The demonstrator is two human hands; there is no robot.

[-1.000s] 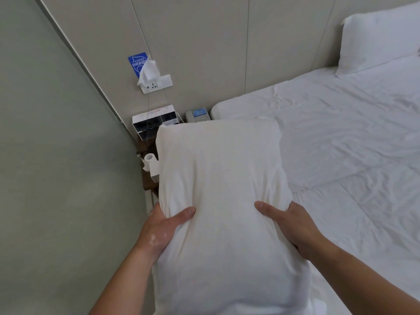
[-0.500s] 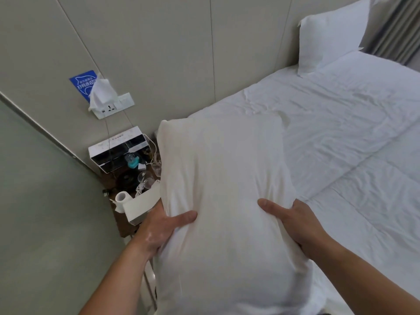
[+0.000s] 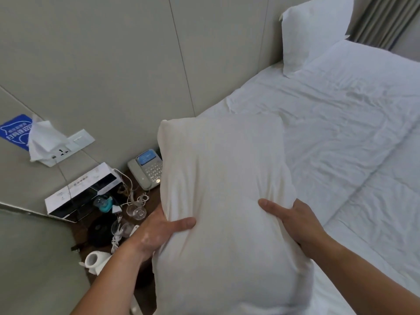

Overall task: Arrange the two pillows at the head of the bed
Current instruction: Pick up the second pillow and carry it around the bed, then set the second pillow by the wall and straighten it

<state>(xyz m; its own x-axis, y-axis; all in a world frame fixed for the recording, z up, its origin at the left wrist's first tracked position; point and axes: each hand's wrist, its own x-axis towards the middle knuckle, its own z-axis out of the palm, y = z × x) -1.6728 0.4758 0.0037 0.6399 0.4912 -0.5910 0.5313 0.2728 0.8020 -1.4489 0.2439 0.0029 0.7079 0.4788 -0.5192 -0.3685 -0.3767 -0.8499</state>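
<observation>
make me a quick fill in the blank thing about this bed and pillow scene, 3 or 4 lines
1. The left hand and the right hand hold the cream pillow by its two ____.
2. The white pillow leans against the ____ at the head of the bed.
3. On the nightstand, the telephone lies to the ____ of the cream pillow.

Missing words: sides; wall; left

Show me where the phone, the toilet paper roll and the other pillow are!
phone point(image 3: 147, 172): head view, on its keypad.
toilet paper roll point(image 3: 96, 261): head view, on its round end.
other pillow point(image 3: 311, 35): head view, middle of its front.
</observation>
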